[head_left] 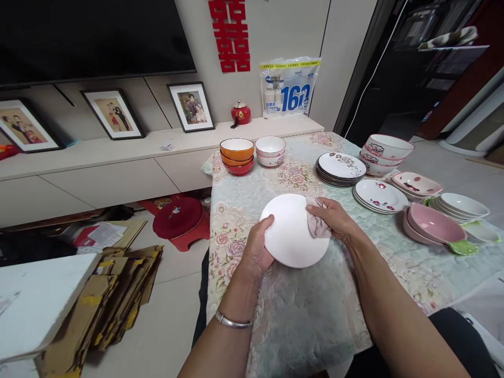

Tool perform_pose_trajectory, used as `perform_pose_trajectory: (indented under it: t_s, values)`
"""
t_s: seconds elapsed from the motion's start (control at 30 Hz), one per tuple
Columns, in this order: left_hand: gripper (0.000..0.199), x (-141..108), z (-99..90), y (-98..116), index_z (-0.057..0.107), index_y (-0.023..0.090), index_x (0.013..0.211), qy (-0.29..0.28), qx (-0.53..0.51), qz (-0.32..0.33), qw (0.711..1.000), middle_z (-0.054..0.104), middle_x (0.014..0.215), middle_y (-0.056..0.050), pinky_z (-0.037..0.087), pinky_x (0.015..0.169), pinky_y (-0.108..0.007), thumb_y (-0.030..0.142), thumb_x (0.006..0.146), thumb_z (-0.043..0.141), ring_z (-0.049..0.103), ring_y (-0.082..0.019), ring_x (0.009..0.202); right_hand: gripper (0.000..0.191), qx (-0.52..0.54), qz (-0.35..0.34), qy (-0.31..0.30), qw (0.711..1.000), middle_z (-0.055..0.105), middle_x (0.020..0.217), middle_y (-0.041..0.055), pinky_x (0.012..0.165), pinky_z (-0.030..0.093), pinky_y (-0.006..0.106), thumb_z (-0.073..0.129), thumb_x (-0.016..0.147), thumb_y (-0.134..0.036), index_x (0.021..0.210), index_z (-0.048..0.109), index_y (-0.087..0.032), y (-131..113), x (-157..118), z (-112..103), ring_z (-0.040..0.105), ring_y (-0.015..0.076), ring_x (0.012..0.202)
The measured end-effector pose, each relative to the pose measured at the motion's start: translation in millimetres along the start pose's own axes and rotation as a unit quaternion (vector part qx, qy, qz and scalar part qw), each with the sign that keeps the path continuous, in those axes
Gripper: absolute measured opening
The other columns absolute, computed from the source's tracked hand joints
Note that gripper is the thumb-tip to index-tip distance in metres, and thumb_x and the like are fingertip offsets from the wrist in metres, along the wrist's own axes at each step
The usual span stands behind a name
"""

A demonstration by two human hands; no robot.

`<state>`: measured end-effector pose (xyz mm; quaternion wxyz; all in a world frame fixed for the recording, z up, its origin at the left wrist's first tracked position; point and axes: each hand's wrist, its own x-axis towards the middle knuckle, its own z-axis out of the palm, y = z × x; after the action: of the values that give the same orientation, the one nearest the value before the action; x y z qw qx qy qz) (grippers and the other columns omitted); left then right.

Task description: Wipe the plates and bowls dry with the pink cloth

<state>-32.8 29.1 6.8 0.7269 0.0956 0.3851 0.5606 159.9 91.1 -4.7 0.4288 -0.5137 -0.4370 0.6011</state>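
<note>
A plain white plate [293,241] is held up over the flowered tablecloth [236,210]. My left hand [258,244] grips its left edge, thumb on the face and fingers underneath. At the upper right edge, my right hand [334,218] is closed on a pale pinkish cloth [317,223], which is folded over the rim and pressed on the plate. To the right stand a stack of dark-rimmed floral plates [342,165] and a stack of white plates with red flowers [380,196]. Orange and red bowls [237,152] are stacked beyond the plate, beside white bowls with pink rims [270,151].
On the table's right are large patterned bowls [384,152], square dishes [416,184], pink handled bowls [435,223] and small white bowls [464,205]. A red stool [189,233] and flattened cardboard [114,294] lie left. A low cabinet [149,147] carries frames and a cup pack [290,88].
</note>
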Motion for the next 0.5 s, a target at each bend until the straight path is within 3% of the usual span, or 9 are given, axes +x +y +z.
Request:
perform_pose_trajectory:
  t_s: [0.07,0.23,0.37,0.5]
  values:
    - [0.037,0,-1.3,-2,0.069,0.004,0.105,0.012,0.025,-0.005,1.000,0.076,0.089,-0.019,0.056,0.088,-0.047,0.023,0.073,0.071,0.073,-0.033,0.090,0.033,-0.007,0.006,-0.014,1.000,0.071,0.069,0.0011,0.049,0.046,0.027,0.085,0.060,-0.038,0.078,0.065,-0.020,-2,-1,-1,0.061,0.0176,0.057]
    - [0.038,0,0.6,-15,0.067,0.007,0.106,0.084,0.012,0.099,0.991,0.076,0.085,-0.016,0.057,0.084,-0.048,0.025,0.074,0.074,0.073,-0.032,0.086,0.039,0.086,-0.006,0.028,0.996,0.068,0.065,-0.0011,0.051,0.046,0.025,0.089,0.053,-0.036,0.077,0.064,-0.019,-3,-1,14,0.059,0.0138,0.054]
    - [0.040,3,-0.4,-19,0.065,0.009,0.112,0.119,-0.029,0.155,0.980,0.076,0.094,-0.016,0.057,0.084,-0.047,0.029,0.078,0.072,0.074,-0.029,0.084,0.042,0.164,-0.010,0.046,0.985,0.071,0.073,0.0005,0.058,0.051,0.027,0.089,0.054,-0.034,0.085,0.066,-0.018,2,-2,32,0.063,0.0152,0.061]
    - [0.041,7,-1.7,-17,0.064,0.010,0.116,0.147,-0.057,0.171,0.973,0.074,0.107,-0.017,0.057,0.086,-0.048,0.030,0.081,0.069,0.073,-0.030,0.089,0.038,0.183,-0.014,0.061,0.981,0.072,0.078,0.0019,0.063,0.053,0.029,0.086,0.057,-0.034,0.086,0.067,-0.018,10,0,45,0.065,0.0167,0.066]
